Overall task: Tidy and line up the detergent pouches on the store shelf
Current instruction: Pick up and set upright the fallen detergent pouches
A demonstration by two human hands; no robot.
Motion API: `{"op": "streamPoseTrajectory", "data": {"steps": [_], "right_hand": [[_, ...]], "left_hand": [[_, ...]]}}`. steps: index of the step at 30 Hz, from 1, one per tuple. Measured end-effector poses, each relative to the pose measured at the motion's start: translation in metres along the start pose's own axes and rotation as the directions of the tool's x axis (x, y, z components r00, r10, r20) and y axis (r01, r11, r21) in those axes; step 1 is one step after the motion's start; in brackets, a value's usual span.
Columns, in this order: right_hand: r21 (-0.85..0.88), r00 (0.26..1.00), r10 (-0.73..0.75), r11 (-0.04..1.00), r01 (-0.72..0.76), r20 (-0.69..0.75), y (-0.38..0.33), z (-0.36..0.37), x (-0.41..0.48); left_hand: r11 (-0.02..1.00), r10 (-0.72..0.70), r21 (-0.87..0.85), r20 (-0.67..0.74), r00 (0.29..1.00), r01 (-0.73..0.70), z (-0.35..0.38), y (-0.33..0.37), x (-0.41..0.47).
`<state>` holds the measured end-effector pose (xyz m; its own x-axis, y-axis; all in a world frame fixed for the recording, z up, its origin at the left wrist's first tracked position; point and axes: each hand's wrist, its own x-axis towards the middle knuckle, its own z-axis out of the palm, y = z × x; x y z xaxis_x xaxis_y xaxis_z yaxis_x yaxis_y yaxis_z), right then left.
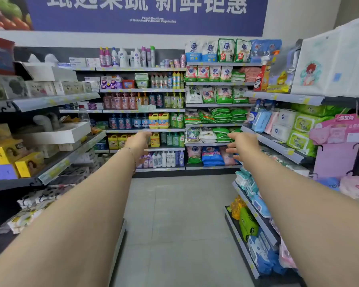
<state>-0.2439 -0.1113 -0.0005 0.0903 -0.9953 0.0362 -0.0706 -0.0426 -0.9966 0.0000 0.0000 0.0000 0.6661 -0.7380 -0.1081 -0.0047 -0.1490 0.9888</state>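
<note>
Fingers (230, 151) of the right hand (239, 145) spread loosely, holding nothing; the left hand (138, 142) is likewise empty. Detergent pouches (221, 117) lie well ahead on the end shelf (205, 125) (several slumped in heaps), so tidying seems unstarted.

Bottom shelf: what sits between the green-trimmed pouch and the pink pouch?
In the head view, blue pouches, piled flat, lie between the green-trimmed pouch and the pink pouch.
</note>
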Motion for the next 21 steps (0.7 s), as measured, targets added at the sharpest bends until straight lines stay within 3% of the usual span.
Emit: {"op": "streamPoseTrajectory", "data": {"steps": [11, 16, 19, 21], "right_hand": [[-0.050, 0.997, -0.069, 0.996, 0.068, -0.034, -0.002, 0.066, 0.104], [-0.111, 0.990, -0.113, 0.988, 0.104, -0.082, -0.013, 0.111, 0.179], [-0.316, 0.969, -0.228, 0.930, 0.188, -0.094, -0.017, 0.130, 0.220], [-0.507, 0.950, -0.306, 0.829, 0.234, -0.063, -0.018, 0.137, 0.240]], "left_hand": [[0.998, 0.055, 0.029, -0.017, 0.998, -0.055, 0.011, 0.018, 0.116], [0.952, 0.185, 0.243, 0.017, 0.983, -0.184, 0.015, 0.036, 0.205], [0.883, 0.272, 0.372, 0.092, 0.958, -0.286, 0.022, 0.043, 0.252], [0.826, 0.292, 0.462, 0.138, 0.946, -0.322, 0.030, 0.048, 0.278]]}}
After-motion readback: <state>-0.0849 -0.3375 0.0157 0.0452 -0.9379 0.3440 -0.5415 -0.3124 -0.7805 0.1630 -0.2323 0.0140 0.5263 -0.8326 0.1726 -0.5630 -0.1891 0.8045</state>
